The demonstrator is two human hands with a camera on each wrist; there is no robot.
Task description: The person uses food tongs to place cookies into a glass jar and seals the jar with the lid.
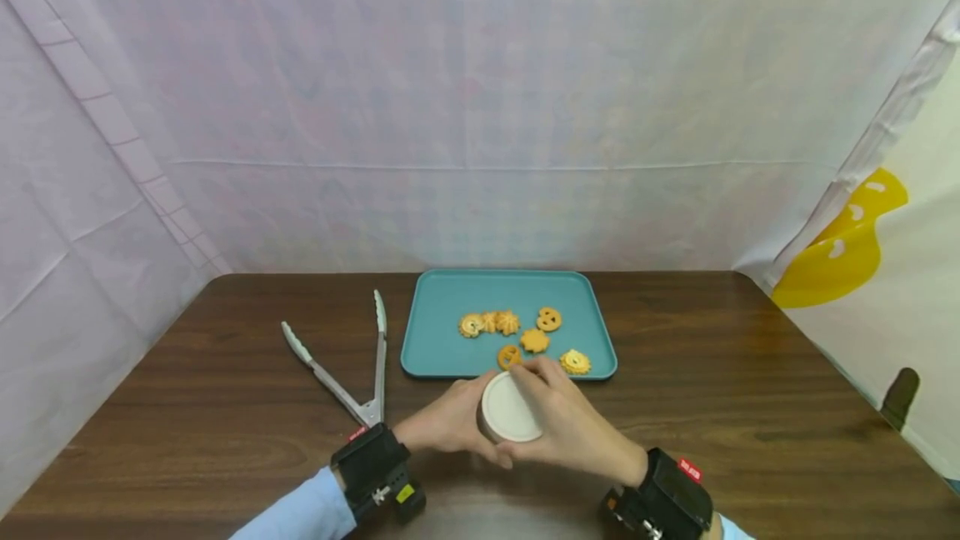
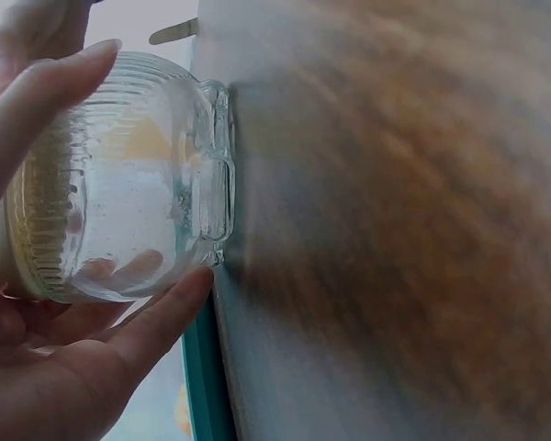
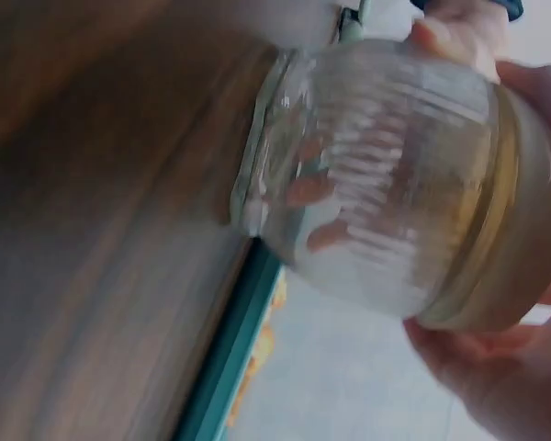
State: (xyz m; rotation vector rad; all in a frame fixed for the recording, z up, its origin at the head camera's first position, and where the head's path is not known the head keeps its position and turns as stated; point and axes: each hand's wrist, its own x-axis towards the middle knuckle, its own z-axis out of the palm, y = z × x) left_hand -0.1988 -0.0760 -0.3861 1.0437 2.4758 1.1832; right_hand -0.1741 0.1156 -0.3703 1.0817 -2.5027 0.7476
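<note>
A clear ribbed glass jar (image 2: 133, 197) with a cream lid (image 1: 513, 407) stands upright at the table's front, its base close over the wood. My left hand (image 1: 452, 417) holds the jar's glass side, fingers and thumb curved round it. From the right, my right hand (image 1: 564, 425) grips the rim of the lid between thumb and fingers. Through the glass in both wrist views, no contents show, only fingers behind it. Just beyond the hands lies a blue-green tray (image 1: 431, 332) bearing several cookies (image 1: 535, 341), some flower-shaped and some pretzel-like.
Metal tongs (image 1: 381, 373) lie spread apart on the dark wooden table (image 1: 720, 357), left of the tray and close to my left wrist. Pale cloth (image 1: 480, 107) hangs behind the table and along its sides.
</note>
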